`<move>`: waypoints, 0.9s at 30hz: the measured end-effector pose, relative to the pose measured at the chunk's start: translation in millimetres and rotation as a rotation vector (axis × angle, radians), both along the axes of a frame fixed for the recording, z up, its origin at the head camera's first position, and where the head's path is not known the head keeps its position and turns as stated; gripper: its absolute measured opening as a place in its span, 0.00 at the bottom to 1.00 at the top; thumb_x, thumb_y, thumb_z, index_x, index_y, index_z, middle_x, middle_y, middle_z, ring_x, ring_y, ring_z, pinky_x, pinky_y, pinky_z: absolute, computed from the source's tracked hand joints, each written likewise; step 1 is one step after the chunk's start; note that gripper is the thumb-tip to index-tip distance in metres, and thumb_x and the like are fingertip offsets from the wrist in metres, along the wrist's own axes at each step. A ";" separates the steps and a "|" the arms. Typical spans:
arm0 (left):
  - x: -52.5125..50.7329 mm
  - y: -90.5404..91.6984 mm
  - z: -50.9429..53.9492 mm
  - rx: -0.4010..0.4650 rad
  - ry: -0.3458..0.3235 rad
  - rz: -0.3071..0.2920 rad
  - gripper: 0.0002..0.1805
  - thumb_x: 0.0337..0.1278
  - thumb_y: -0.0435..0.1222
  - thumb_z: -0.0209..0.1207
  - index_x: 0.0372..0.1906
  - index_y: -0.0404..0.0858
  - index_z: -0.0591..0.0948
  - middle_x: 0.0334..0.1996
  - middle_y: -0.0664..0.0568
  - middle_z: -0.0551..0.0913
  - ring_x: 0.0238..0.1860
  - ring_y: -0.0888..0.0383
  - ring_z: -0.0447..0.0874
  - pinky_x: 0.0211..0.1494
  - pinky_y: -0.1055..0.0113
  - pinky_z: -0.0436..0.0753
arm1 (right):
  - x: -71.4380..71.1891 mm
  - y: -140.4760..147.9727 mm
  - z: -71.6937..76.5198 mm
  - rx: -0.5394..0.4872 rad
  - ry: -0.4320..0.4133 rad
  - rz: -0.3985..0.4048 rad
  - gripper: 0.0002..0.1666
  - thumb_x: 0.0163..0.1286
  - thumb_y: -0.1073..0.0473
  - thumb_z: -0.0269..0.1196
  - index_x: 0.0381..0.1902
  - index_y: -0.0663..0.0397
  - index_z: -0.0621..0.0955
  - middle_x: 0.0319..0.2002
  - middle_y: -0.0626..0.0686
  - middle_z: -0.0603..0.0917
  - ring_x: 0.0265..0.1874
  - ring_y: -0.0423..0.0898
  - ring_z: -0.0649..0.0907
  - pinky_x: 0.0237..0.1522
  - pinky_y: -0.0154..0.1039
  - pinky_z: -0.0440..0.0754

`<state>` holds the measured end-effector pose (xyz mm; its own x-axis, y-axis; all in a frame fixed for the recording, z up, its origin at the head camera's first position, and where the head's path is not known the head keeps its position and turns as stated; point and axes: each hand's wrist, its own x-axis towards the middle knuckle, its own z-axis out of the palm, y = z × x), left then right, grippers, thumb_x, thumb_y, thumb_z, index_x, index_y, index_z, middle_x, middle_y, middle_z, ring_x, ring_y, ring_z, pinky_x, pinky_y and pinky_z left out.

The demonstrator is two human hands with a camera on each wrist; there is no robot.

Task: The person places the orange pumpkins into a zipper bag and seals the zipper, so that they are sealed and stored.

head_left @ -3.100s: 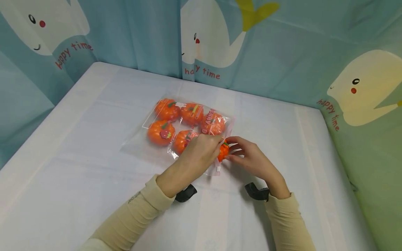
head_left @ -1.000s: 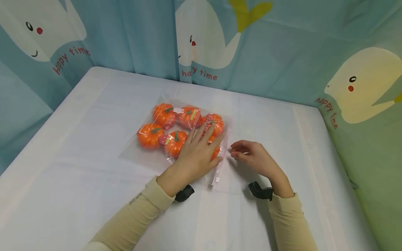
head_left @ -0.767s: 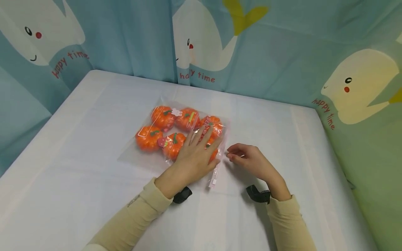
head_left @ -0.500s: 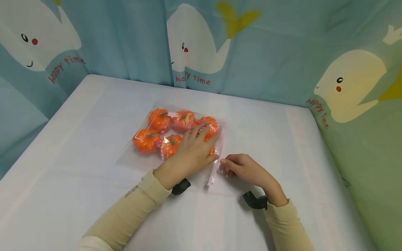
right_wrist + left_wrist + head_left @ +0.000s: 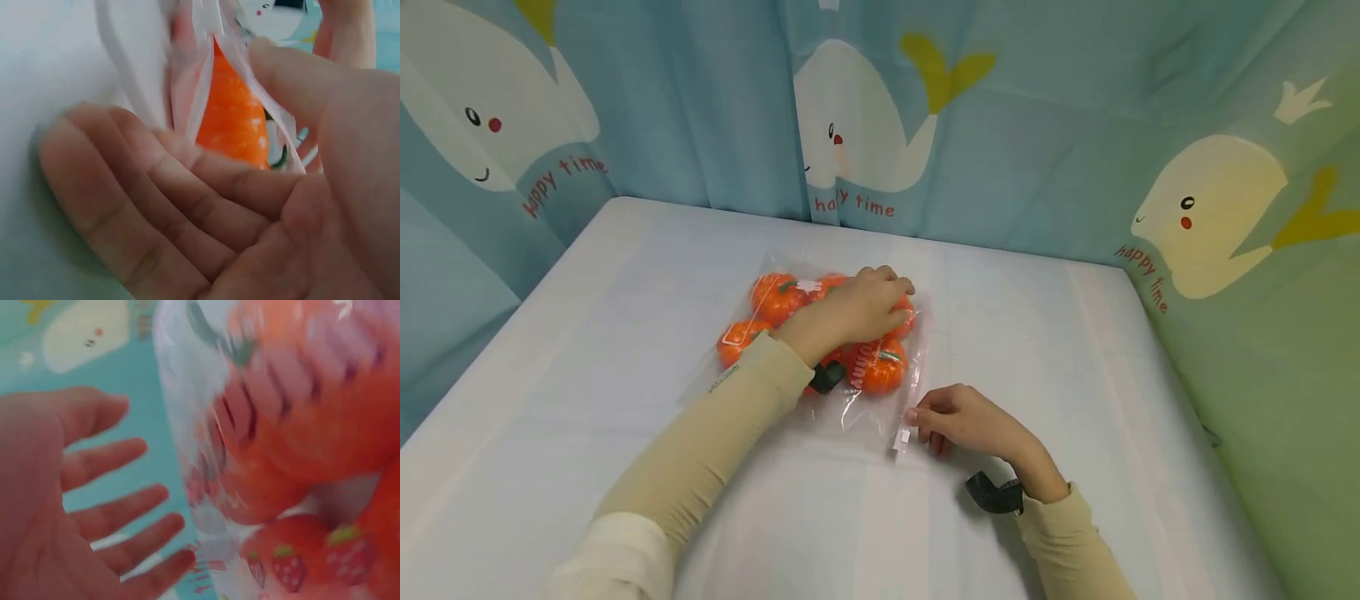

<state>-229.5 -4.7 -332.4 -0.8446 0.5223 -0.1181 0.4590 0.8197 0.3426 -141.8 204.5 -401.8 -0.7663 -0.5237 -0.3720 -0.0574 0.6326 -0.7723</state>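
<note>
A transparent zip bag [image 5: 919, 367] lies flat on the table with several toy pumpkins inside, orange with green stems; one pumpkin [image 5: 883, 371] shows near the zip edge. Over the bag's far part reaches my left hand [image 5: 863, 307], hiding some pumpkins. In the left wrist view its fingers [image 5: 122, 509] are spread and hold nothing. My right hand [image 5: 966, 421] is beside the white zip slider [image 5: 905, 436] at the near corner. Its fingers bend loosely, and no grip shows. The right wrist view shows the bag's mouth parted, with an orange pumpkin [image 5: 234, 112] behind it.
The table [image 5: 655, 333] has a white cloth. A blue-green curtain [image 5: 1015, 167] with whale prints stands behind it and along its sides. Black wrist devices [image 5: 996, 493] sit under both wrists.
My left hand was gripping the bag's edge by a pumpkin, then lay flat on the bag, and has now moved to its far side. My right hand came nearer me, toward the slider.
</note>
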 end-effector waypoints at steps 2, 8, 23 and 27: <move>-12.1 1.6 -1.3 0.018 -0.076 -0.013 0.25 0.72 0.44 0.50 0.69 0.43 0.70 0.67 0.44 0.70 0.66 0.46 0.69 0.72 0.52 0.68 | 1.9 -2.6 -3.2 -0.048 -0.064 -0.030 0.20 0.69 0.46 0.63 0.33 0.59 0.81 0.23 0.54 0.85 0.20 0.48 0.85 0.31 0.42 0.84; -40.0 5.6 -8.6 -0.006 -0.216 -0.014 0.28 0.76 0.46 0.45 0.73 0.40 0.65 0.72 0.43 0.67 0.73 0.49 0.63 0.78 0.56 0.58 | 8.8 -10.9 -9.8 -0.235 -0.272 -0.178 0.22 0.68 0.54 0.66 0.46 0.67 0.72 0.28 0.59 0.88 0.24 0.50 0.89 0.36 0.46 0.87; -55.8 8.8 -14.9 -0.133 -0.238 0.047 0.24 0.79 0.45 0.38 0.65 0.37 0.72 0.68 0.44 0.72 0.66 0.49 0.69 0.75 0.54 0.64 | 11.1 -9.9 -12.6 -0.467 -0.328 -0.207 0.30 0.67 0.65 0.64 0.61 0.70 0.64 0.33 0.52 0.87 0.31 0.49 0.89 0.44 0.46 0.87; -57.2 6.1 -14.8 -0.106 -0.236 0.075 0.22 0.79 0.45 0.39 0.61 0.37 0.74 0.65 0.44 0.74 0.64 0.49 0.71 0.73 0.47 0.65 | 10.8 -7.5 -10.8 -0.459 -0.285 -0.191 0.28 0.68 0.65 0.64 0.60 0.70 0.65 0.33 0.51 0.86 0.31 0.48 0.88 0.45 0.44 0.86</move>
<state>-286.6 1.5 -347.2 -0.8229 0.4336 -0.3672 0.3134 0.8854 0.3432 -131.0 197.1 -412.6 -0.7660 -0.5424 -0.3451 0.2756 0.2079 -0.9385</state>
